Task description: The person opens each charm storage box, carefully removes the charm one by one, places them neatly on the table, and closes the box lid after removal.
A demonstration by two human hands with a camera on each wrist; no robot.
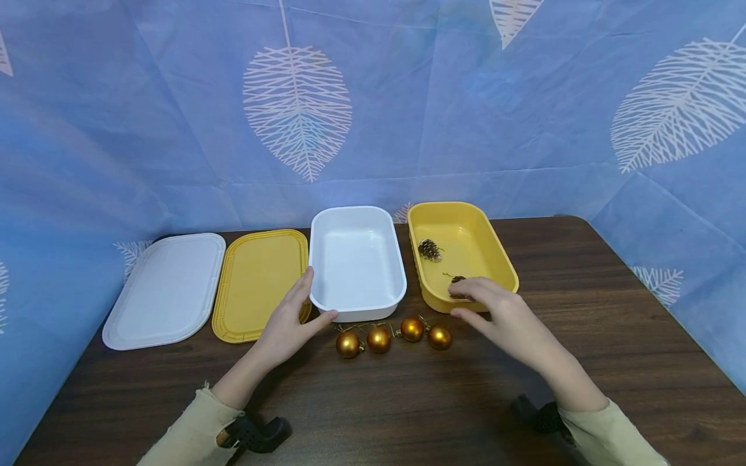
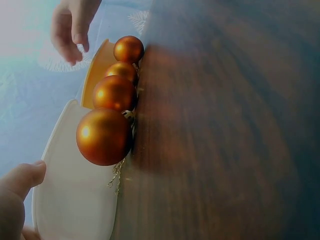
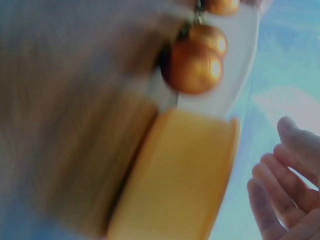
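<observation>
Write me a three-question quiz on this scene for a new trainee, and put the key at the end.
1. How many gold balls lie on the near side of the white tub and the yellow tub?
2. True or false: the pine cones lie in the white tub.
3. Which hand is over the near end of the yellow tub: A) left, B) right?

Key:
1. Four.
2. False; they lie in the yellow tub.
3. B, the right hand.

Gold balls (image 1: 379,339) obstructing front of white tub (image 1: 357,268), slim gap to yellow tub (image 1: 472,239), free tabletop (image 1: 396,408) nearer
</observation>
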